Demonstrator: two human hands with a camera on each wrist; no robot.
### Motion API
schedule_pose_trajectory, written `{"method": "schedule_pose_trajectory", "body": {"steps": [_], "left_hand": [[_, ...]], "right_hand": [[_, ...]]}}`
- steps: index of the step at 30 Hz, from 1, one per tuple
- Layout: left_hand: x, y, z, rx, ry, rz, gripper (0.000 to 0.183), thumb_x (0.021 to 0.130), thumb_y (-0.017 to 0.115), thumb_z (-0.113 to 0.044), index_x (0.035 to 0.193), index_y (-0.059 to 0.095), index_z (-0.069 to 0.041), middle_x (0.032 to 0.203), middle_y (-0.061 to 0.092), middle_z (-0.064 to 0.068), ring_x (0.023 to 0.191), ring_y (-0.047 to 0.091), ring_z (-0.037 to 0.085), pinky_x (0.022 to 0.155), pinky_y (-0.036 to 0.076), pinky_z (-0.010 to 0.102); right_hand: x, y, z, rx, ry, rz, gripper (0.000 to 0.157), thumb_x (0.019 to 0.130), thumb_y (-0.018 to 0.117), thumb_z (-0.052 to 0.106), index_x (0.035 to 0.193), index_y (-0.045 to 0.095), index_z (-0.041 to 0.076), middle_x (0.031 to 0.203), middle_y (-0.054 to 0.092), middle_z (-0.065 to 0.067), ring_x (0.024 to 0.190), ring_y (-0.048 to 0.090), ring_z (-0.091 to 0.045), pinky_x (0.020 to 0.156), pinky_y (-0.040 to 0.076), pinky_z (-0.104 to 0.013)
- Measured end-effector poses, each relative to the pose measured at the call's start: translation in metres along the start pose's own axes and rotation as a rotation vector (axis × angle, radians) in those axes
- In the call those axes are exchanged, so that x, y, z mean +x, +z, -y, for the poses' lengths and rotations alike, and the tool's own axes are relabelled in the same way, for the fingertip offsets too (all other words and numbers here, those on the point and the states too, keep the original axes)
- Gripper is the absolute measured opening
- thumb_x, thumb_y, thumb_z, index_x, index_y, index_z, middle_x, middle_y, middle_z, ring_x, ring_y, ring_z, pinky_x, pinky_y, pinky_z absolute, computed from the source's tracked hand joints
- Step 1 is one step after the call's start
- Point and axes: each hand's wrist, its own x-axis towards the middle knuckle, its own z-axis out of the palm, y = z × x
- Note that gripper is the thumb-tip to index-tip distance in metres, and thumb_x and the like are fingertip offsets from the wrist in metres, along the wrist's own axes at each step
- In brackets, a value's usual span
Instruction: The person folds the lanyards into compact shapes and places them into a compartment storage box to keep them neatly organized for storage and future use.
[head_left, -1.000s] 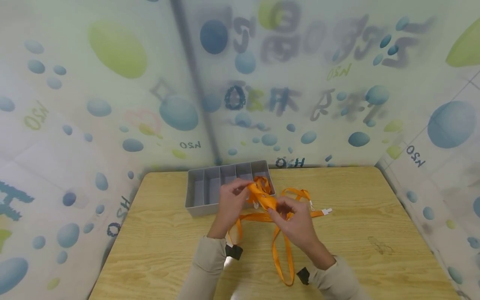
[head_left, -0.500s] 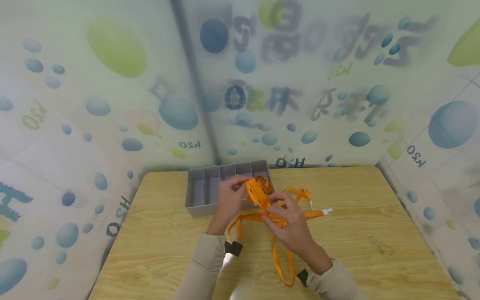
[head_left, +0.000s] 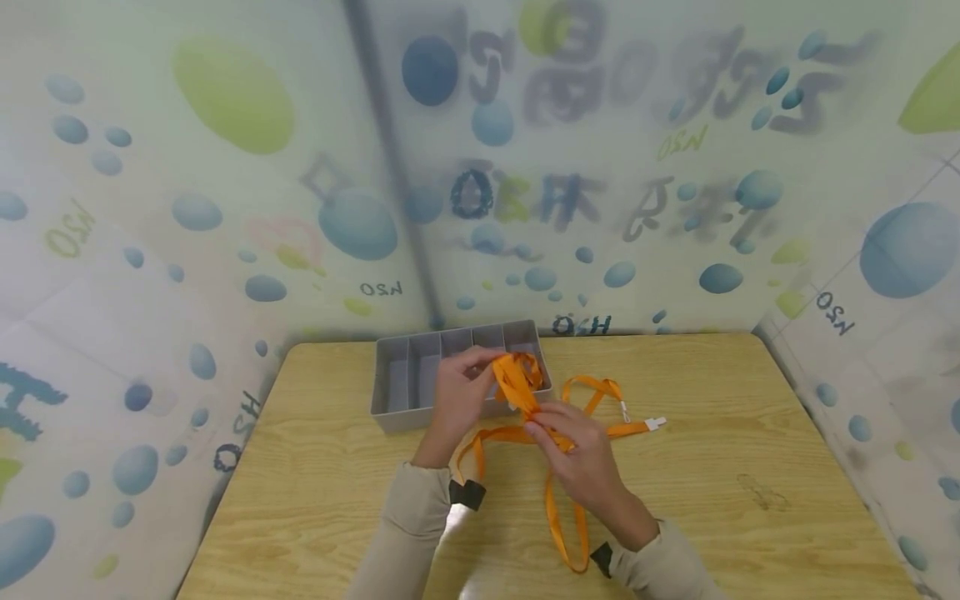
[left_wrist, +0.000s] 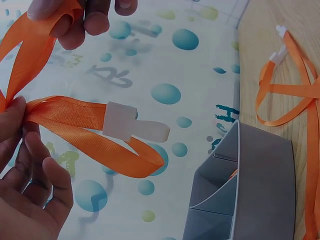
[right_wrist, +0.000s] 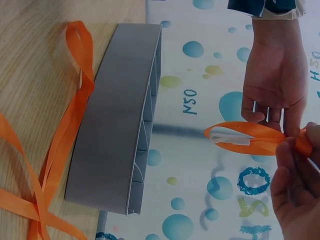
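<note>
Both hands hold a folded orange lanyard (head_left: 513, 382) in the air just in front of the grey box's right end. My left hand (head_left: 459, 398) pinches its upper left end between thumb and fingertips. Lower and to the right, my right hand (head_left: 583, 457) pinches the other end. In the left wrist view a white plastic buckle (left_wrist: 120, 121) sticks out from the folds beside a loop of the band. A white clip (right_wrist: 230, 138) shows inside the loop in the right wrist view.
The grey box (head_left: 381, 417) with several compartments stands at the table's back; orange ribbon (head_left: 534, 367) lies in its right compartment. More orange lanyards (head_left: 510, 434) lie crossed on the wooden table (head_left: 750, 450), with a white buckle (head_left: 655, 423) at one end. A patterned wall rises behind.
My right hand has moved slightly left, drawing closer to the left hand, and its grip on the band has shifted. The folded lanyard hangs steeper. My left hand has barely moved.
</note>
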Motion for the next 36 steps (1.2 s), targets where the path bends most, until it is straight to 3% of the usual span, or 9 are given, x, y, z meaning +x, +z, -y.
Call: {"method": "schedule_pose_trajectory", "body": {"steps": [5, 12, 14, 18, 21, 24, 28, 31, 36], "left_hand": [[0.001, -0.001, -0.007, 0.005, 0.005, 0.008, 0.013, 0.092, 0.07, -0.004, 0.098, 0.075, 0.006, 0.089, 0.073, 0.017, 0.078, 0.064, 0.017, 0.07, 0.054, 0.025], [-0.001, -0.002, -0.04, 0.007, -0.014, 0.023, 0.012, 0.092, 0.068, 0.002, 0.098, 0.074, 0.01, 0.091, 0.071, 0.024, 0.077, 0.063, 0.013, 0.071, 0.053, 0.024], [-0.001, -0.002, -0.042, 0.003, -0.022, 0.031, 0.012, 0.092, 0.068, 0.002, 0.098, 0.074, 0.01, 0.092, 0.071, 0.024, 0.077, 0.064, 0.012, 0.072, 0.053, 0.023], [0.003, 0.0, -0.028, 0.006, -0.042, 0.034, 0.013, 0.092, 0.068, 0.001, 0.099, 0.074, 0.01, 0.094, 0.072, 0.023, 0.075, 0.065, 0.012, 0.072, 0.054, 0.024], [0.004, 0.002, -0.016, -0.004, -0.057, 0.023, 0.014, 0.091, 0.07, -0.001, 0.1, 0.074, 0.008, 0.095, 0.073, 0.021, 0.075, 0.066, 0.014, 0.072, 0.056, 0.03], [0.004, 0.004, -0.015, -0.024, -0.063, 0.019, 0.015, 0.092, 0.071, -0.006, 0.1, 0.076, 0.005, 0.096, 0.073, 0.019, 0.076, 0.066, 0.015, 0.072, 0.057, 0.036], [0.003, 0.006, -0.018, -0.062, -0.062, 0.044, 0.016, 0.092, 0.071, -0.008, 0.101, 0.076, 0.005, 0.096, 0.074, 0.016, 0.078, 0.067, 0.019, 0.071, 0.056, 0.032], [0.002, 0.006, -0.022, -0.107, -0.054, 0.09, 0.016, 0.092, 0.071, -0.007, 0.101, 0.075, 0.006, 0.097, 0.073, 0.016, 0.081, 0.068, 0.022, 0.073, 0.057, 0.031], [0.001, 0.005, -0.025, -0.111, -0.035, 0.161, 0.016, 0.092, 0.07, -0.007, 0.101, 0.075, 0.005, 0.098, 0.074, 0.013, 0.086, 0.067, 0.022, 0.077, 0.056, 0.033]], "right_hand": [[0.0, 0.002, -0.002, 0.032, -0.045, -0.06, 0.019, 0.076, 0.078, -0.012, 0.092, 0.076, -0.003, 0.093, 0.073, -0.014, 0.079, 0.07, -0.026, 0.074, 0.056, -0.024], [0.0, 0.004, -0.005, 0.072, -0.126, -0.16, 0.015, 0.089, 0.074, 0.006, 0.097, 0.076, -0.006, 0.09, 0.072, -0.014, 0.072, 0.065, -0.021, 0.065, 0.053, -0.02], [0.0, 0.005, -0.005, 0.064, -0.146, -0.19, 0.021, 0.093, 0.07, 0.012, 0.101, 0.075, -0.007, 0.091, 0.072, -0.014, 0.069, 0.062, -0.018, 0.06, 0.049, -0.018], [0.002, 0.006, -0.007, 0.082, -0.196, -0.26, 0.025, 0.096, 0.067, 0.012, 0.106, 0.073, -0.01, 0.085, 0.071, -0.016, 0.062, 0.054, -0.014, 0.054, 0.042, -0.017], [0.002, 0.006, -0.007, 0.078, -0.207, -0.291, 0.025, 0.094, 0.069, 0.009, 0.108, 0.071, -0.011, 0.083, 0.071, -0.019, 0.06, 0.057, -0.016, 0.055, 0.046, -0.018], [0.001, 0.006, -0.003, 0.057, -0.12, -0.277, 0.031, 0.087, 0.074, 0.001, 0.115, 0.068, -0.011, 0.083, 0.073, -0.018, 0.061, 0.063, -0.019, 0.057, 0.05, -0.018], [0.002, 0.004, 0.002, 0.085, 0.083, -0.19, 0.051, 0.079, 0.077, -0.011, 0.128, 0.062, -0.007, 0.083, 0.075, -0.014, 0.064, 0.067, -0.021, 0.047, 0.042, -0.015], [0.003, 0.001, 0.004, 0.171, 0.24, -0.093, 0.054, 0.083, 0.073, -0.009, 0.135, 0.058, -0.004, 0.084, 0.075, -0.012, 0.066, 0.069, -0.022, 0.041, 0.037, -0.018], [0.006, -0.004, 0.002, 0.272, 0.454, 0.055, 0.055, 0.09, 0.067, -0.008, 0.142, 0.051, -0.002, 0.085, 0.075, -0.011, 0.067, 0.07, -0.019, 0.042, 0.04, -0.021]]}}
